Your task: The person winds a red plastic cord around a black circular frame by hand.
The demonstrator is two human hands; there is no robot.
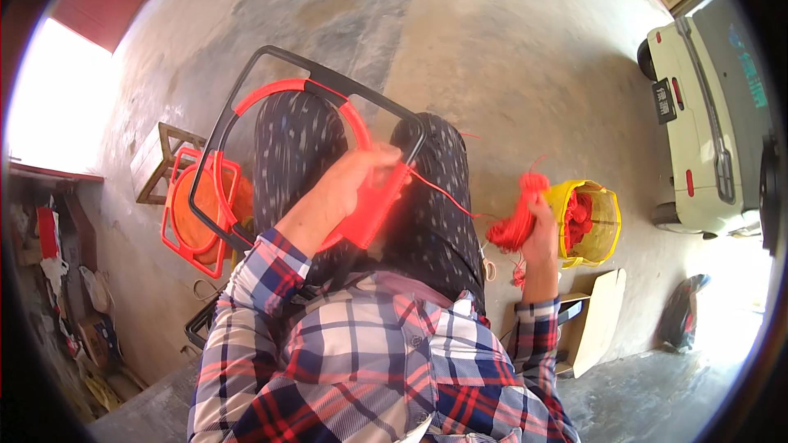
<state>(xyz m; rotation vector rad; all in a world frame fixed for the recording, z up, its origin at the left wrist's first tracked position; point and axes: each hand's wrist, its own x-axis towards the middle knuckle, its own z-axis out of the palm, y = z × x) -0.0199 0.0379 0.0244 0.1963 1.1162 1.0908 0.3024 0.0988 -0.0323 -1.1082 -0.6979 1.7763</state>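
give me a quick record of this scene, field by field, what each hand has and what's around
left hand: left hand grips the orange handle of a black and orange frame
right hand: right hand holds a bundle of red cord
link: a red strand runs from the frame to the bundle
beside right hand: yellow bucket with red cord inside
on floor at left: orange frame, wooden stool
far right: parked pale vehicle
ground: concrete floor

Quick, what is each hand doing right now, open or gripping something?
Left hand: closed around the red curved frame piece on the black frame.
Right hand: closed on a bundle of red cord.
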